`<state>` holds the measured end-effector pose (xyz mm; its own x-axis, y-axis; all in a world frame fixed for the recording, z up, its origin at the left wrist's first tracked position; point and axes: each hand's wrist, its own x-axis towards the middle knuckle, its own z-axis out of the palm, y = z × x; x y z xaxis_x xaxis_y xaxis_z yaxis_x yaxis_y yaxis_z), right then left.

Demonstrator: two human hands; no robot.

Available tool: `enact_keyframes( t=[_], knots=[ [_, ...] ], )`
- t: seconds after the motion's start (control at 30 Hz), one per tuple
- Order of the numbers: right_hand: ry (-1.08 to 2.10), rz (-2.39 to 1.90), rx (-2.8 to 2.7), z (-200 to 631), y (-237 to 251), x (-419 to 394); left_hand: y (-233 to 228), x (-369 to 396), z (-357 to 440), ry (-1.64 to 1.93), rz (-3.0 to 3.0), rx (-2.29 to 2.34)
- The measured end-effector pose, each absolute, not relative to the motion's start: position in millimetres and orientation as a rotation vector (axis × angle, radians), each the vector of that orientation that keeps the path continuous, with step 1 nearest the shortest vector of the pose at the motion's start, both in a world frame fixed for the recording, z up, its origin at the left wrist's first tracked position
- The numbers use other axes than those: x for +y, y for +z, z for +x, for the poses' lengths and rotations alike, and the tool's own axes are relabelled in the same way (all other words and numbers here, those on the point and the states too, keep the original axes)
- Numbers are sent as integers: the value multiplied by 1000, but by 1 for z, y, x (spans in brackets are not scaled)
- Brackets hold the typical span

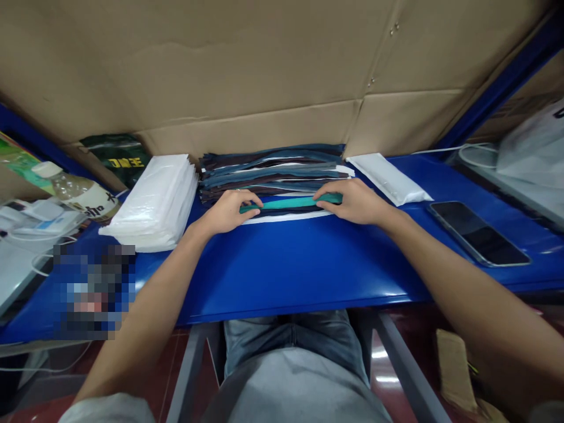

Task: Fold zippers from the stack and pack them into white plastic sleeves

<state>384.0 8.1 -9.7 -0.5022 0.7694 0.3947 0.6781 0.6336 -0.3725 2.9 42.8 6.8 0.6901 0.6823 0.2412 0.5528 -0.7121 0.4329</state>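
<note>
A narrow teal fabric strip (288, 203) is stretched sideways between my two hands, low over the blue table. My left hand (229, 211) pinches its left end between thumb and fingers. At the other end, my right hand (350, 201) grips the strip the same way. Directly under it lie a dark strip (282, 212) and a white one (295, 220), partly hidden by my fingers. Just behind my hands is a pile of long dark blue, brown and white strips (273, 167), laid side by side. Teeth or sliders on the strips cannot be made out.
A stack of white padded envelopes (154, 200) stands left, near a drink bottle (81, 191) and a dark green bag (117, 155). To the right are a single white packet (388, 177) and a phone (480, 232). A cardboard wall (247, 70) closes off the back.
</note>
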Motion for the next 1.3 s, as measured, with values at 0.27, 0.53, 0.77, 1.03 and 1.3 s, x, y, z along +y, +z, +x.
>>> enact_keyframes(
  t=[0.27,0.53,0.77,1.03,1.3],
  knots=[
    [244,-1053,-2437,384,-9,10,5,44,2,550,2570,949],
    [254,-1040,-2455,372,-19,11,8,41,3,613,2443,986],
    [193,-1069,-2393,367,-16,9,4,43,3,630,2434,993],
    [229,-1123,-2378,366,-18,9,2,43,6,611,2500,984],
    [280,-1087,-2400,364,-17,10,1,44,5,602,2505,971]
  ],
)
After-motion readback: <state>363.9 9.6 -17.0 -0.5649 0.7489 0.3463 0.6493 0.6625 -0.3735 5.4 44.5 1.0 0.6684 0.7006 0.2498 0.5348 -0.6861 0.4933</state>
